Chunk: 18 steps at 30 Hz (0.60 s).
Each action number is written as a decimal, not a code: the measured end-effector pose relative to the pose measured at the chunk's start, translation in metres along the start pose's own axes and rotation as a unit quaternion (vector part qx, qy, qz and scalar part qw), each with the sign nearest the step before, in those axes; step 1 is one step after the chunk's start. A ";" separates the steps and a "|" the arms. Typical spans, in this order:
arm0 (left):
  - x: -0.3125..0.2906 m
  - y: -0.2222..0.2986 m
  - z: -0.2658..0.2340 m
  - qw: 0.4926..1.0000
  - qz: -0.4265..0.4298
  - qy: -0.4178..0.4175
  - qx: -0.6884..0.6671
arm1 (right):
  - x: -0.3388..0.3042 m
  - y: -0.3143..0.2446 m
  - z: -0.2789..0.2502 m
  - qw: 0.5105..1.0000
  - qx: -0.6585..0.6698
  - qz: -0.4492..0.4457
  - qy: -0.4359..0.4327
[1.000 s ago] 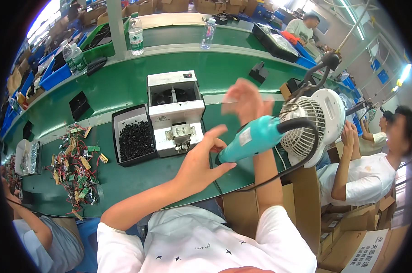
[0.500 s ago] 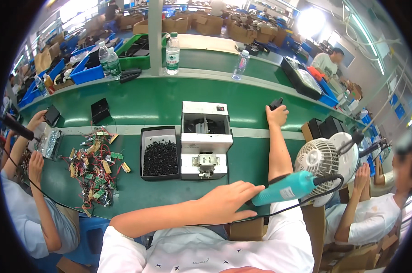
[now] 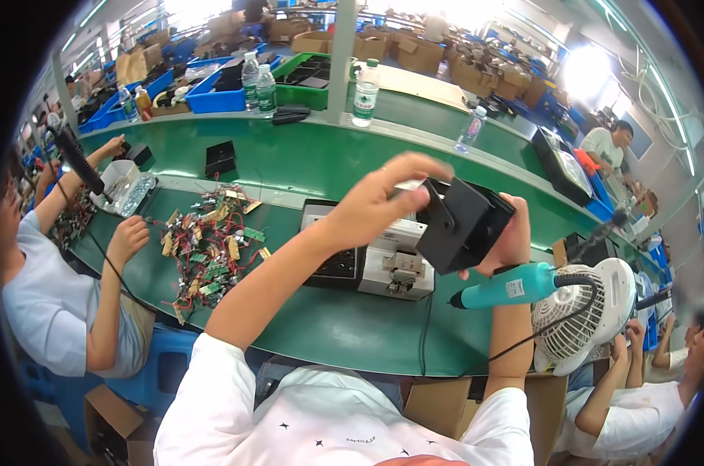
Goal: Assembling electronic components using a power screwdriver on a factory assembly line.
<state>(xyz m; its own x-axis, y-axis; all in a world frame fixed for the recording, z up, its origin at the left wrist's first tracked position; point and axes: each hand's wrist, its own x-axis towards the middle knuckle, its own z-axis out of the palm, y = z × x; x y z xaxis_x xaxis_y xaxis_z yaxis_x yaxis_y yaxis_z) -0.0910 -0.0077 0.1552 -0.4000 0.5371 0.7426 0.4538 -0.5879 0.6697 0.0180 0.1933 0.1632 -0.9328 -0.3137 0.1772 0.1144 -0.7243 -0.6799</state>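
A black open-fronted box-shaped housing (image 3: 468, 225) is raised in front of my chest, tilted, over the white screw-feeder-like machine (image 3: 379, 272). My right hand (image 3: 515, 233) grips it from the right side, with most fingers behind it. My left hand (image 3: 395, 190) is at its upper left edge, thumb and fingers curled about a thin panel there; the fingertips are slightly blurred. A teal electric screwdriver (image 3: 515, 286) hangs beside my right wrist, its dark tip pointing left. My left forearm partly hides a black tray (image 3: 356, 278) of small dark pieces.
A pile of wired circuit boards (image 3: 212, 248) lies to the left. A white fan (image 3: 573, 314) stands at right, with the screwdriver's cable crossing it. Bottles (image 3: 365, 93) and blue bins (image 3: 212, 97) line the back shelf. Co-workers sit at both sides.
My right hand has come back from the far right of the table with the black housing. My left hand has left the screwdriver and moved up to the housing. The view has turned left.
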 end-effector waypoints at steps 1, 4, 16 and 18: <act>-0.004 -0.001 -0.002 0.999 -0.006 -0.039 -0.007 | 0.004 0.005 0.002 0.998 0.029 0.043 -0.020; -0.021 0.007 -0.006 0.999 -0.008 -0.044 -0.008 | 0.015 0.027 0.003 0.996 -0.085 -0.003 0.036; -0.062 0.024 0.007 0.994 -0.015 0.111 0.001 | -0.001 0.080 0.042 0.748 -0.617 -0.237 0.065; -0.062 0.024 0.008 0.994 -0.008 0.107 0.007 | -0.002 0.081 0.047 0.734 -0.637 -0.215 0.093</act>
<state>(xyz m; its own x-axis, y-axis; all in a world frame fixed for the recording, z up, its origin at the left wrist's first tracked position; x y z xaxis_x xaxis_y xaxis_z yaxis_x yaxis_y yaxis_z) -0.0491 -0.0507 0.1248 -0.5674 0.4043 0.7173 0.4569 -0.5702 0.6828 0.0457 0.1065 0.1415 -0.8335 -0.0499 0.5503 -0.5064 0.4678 -0.7244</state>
